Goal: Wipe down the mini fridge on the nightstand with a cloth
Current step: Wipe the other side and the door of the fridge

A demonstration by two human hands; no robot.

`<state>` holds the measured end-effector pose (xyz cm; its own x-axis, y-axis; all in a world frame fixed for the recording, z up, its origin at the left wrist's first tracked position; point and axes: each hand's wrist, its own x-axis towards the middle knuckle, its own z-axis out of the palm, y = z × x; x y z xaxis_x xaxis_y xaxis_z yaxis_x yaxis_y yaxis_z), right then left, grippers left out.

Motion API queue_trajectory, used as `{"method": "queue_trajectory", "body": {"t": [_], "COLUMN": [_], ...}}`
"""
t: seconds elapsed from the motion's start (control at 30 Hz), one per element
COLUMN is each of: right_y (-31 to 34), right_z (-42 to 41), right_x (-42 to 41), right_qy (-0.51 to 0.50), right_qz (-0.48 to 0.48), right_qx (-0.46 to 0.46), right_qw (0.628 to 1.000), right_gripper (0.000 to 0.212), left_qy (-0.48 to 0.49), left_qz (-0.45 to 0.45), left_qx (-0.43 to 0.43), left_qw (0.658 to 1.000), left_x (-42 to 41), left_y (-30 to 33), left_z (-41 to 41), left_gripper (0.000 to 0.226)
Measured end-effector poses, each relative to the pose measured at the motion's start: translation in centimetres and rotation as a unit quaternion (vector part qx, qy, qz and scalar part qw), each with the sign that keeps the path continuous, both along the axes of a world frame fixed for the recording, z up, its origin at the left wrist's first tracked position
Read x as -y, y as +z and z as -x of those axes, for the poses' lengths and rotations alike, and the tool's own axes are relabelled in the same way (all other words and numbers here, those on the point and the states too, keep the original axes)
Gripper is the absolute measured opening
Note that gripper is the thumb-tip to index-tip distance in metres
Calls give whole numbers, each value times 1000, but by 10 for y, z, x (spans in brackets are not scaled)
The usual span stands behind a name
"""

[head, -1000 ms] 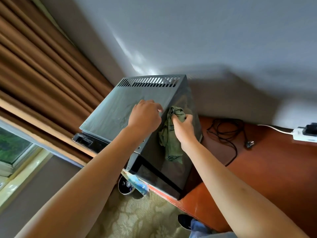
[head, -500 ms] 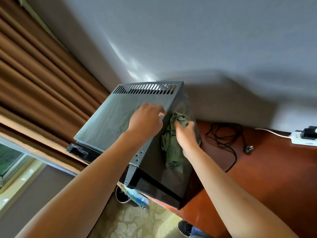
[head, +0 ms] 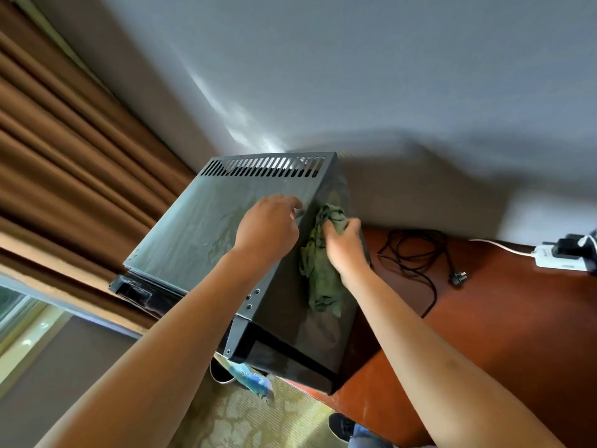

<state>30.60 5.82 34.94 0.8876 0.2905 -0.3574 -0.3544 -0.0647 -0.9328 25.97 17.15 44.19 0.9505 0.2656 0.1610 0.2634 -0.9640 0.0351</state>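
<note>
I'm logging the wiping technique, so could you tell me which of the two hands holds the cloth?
The right hand grips the green cloth against the fridge's side; the left hand rests clothless on top.

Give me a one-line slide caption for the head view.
Right hand presses a green cloth against the mini fridge's dark side while the left hand steadies its top edge.
</note>
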Motion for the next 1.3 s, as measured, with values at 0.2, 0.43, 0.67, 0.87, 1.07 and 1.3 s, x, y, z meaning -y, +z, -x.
{"method": "queue_trajectory", "body": {"t": [0.2,0.43,0.67,0.87,1.07,1.3], "right_y": [11,14,20,34,9,46], "right_z": [-5,-14,-18,-28,-30,-41], "right_x": [6,-6,12,0,-2,-1], "right_qy": [126,-10,119,87,79,166], "right_qz": [20,-24,50,-4,95,136], "right_qx": [-40,60,-32,68,-37,138], "right_qw": [991,998,991,994,992,967], "right_gripper": [53,30,59,32,27,45], "left_qy": [-9,-6,-6,4,-13,5], "left_qz": [-4,1,-4,0,5,-17], "left_qx": [-12,-20,-27,-33,-38,-50], "left_qw": [1000,1000,1000,999,999,999], "left_x": [0,2,3,1,1,-4], "left_y": [0,0,2,4,4,4], "left_z": [-4,-7,-11,-11,-11,-17], "left_gripper": [42,39,35,32,39,19]}}
